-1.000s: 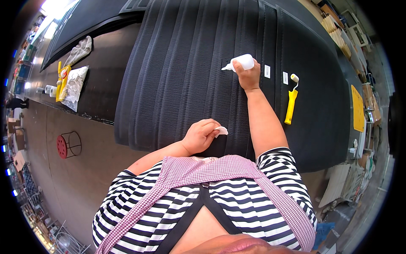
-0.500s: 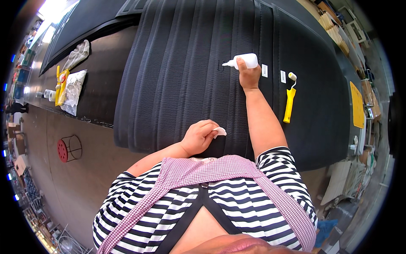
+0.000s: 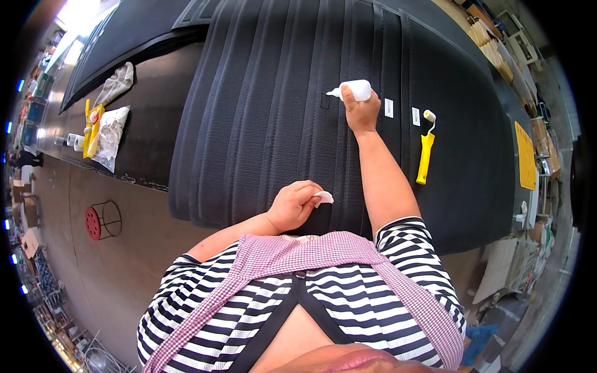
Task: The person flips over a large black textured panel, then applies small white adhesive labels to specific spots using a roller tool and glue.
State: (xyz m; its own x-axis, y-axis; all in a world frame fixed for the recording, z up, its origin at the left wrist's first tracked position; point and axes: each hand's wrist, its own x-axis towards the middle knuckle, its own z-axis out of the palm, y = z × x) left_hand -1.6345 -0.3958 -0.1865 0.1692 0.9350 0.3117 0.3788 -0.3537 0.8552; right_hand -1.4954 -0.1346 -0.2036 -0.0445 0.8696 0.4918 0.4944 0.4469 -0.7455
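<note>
Head view: right hand (image 3: 362, 114) fingers closed round white squeeze bottle (image 3: 354, 90), nozzle pointing left onto ribbed black mat (image 3: 261, 124). Left hand (image 3: 293, 205) pinches small white piece (image 3: 323, 198) at mat's near edge. Two white tags (image 3: 389, 107) placed, more likely remain. Yellow-handled roller (image 3: 425, 155) right; open mat left and far

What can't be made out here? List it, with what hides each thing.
- Head view: the right hand covers most of the white squeeze bottle.
- The left hand hides most of a small white piece; its kind is unclear.
- The items by the yellow package are too small to identify.
</note>
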